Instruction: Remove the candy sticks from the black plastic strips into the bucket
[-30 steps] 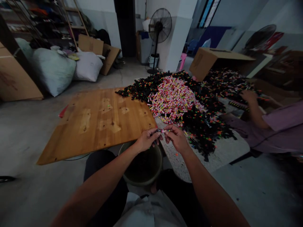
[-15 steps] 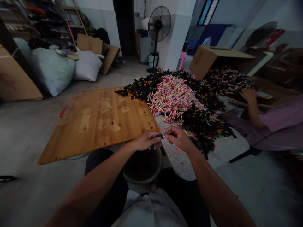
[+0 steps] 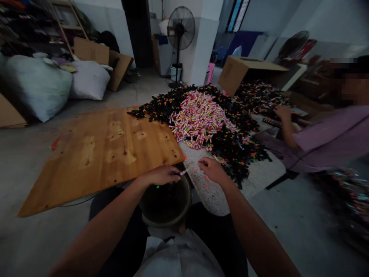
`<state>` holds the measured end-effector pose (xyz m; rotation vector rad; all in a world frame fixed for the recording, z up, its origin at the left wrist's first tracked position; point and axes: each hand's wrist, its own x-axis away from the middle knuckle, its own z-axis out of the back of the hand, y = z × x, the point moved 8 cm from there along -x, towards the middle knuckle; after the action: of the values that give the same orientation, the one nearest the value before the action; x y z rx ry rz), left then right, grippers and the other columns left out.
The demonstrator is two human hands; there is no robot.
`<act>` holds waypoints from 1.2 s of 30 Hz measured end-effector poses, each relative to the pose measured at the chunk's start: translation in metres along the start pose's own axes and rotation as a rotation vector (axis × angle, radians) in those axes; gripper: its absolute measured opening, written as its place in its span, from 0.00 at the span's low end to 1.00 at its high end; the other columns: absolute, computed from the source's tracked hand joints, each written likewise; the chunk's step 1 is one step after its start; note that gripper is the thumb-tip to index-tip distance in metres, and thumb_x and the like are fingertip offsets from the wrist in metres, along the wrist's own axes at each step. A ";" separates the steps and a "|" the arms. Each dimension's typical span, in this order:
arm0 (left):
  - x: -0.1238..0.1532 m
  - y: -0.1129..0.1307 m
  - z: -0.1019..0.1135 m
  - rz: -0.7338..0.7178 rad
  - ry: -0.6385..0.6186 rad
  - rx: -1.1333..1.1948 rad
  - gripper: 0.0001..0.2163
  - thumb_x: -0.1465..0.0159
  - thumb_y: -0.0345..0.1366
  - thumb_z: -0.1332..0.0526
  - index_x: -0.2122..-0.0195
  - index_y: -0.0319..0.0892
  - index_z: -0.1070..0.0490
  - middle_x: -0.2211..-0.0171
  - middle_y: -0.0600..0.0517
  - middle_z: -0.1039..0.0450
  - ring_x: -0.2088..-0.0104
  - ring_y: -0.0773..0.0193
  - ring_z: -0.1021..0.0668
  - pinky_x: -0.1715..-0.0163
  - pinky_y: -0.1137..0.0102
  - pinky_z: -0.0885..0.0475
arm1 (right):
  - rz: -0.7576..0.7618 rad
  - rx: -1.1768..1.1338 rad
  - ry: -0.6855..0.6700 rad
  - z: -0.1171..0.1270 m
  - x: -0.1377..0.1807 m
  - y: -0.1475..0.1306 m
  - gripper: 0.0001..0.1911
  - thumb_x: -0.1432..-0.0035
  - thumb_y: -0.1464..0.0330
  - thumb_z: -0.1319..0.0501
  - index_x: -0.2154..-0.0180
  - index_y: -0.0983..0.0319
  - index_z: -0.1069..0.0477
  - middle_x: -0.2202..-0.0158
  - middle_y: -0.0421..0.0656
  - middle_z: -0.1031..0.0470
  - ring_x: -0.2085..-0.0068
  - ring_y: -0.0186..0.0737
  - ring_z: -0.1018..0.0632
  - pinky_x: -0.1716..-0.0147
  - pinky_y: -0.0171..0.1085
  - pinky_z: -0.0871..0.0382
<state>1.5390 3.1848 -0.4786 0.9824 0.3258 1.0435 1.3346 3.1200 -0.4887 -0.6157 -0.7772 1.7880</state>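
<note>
Bucket [image 3: 165,224] stands between the person's knees, and both forearms reach forward and inward above them. The left hand [image 3: 163,175], palm down over the bucket's far part, pinches a small wrapped piece [image 3: 183,172] in pink and white, its print too small to read. A green bit [image 3: 157,187] shows just below that hand. Well apart from it, the right hand [image 3: 212,169] hovers above the left edge of the speckled tabletop [image 3: 213,196], fingers bent toward the thumb; whether they grip anything I cannot tell. Orange bits [image 3: 206,178] lie near that edge. Beside it extends a wooden board [image 3: 86,154] with pale patches. Farther back, pink wrapped pieces [image 3: 198,119], their labels unreadable, lie heaped among black pieces [image 3: 230,154]. Toward the right, a co-worker's hand [image 3: 284,112] is near an open carton [image 3: 230,75].
</note>
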 end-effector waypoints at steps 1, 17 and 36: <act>0.001 -0.006 0.005 -0.007 0.051 -0.051 0.14 0.39 0.49 0.35 0.59 0.45 0.20 0.63 0.50 0.18 0.66 0.61 0.20 0.68 0.73 0.29 | -0.090 0.199 0.121 0.016 -0.001 0.017 0.12 0.35 0.66 0.44 0.56 0.61 0.23 0.63 0.46 0.21 0.63 0.41 0.22 0.64 0.35 0.32; -0.045 -0.009 -0.019 -0.041 0.210 0.010 0.18 0.35 0.45 0.39 0.49 0.41 0.23 0.51 0.44 0.20 0.51 0.53 0.20 0.50 0.65 0.29 | -0.346 0.599 0.130 0.024 -0.024 0.084 0.20 0.32 0.57 0.45 0.51 0.62 0.24 0.53 0.53 0.21 0.52 0.49 0.20 0.54 0.40 0.30; -0.073 -0.031 -0.025 -0.014 0.361 0.063 0.15 0.35 0.36 0.41 0.50 0.40 0.23 0.53 0.47 0.20 0.54 0.58 0.21 0.51 0.67 0.29 | 0.138 0.599 -0.106 -0.022 -0.011 0.013 0.18 0.34 0.65 0.42 0.43 0.57 0.32 0.43 0.48 0.27 0.49 0.45 0.22 0.55 0.36 0.34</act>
<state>1.5039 3.1318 -0.5330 0.8434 0.6649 1.2038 1.3456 3.1114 -0.5125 -0.1789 -0.2377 2.0623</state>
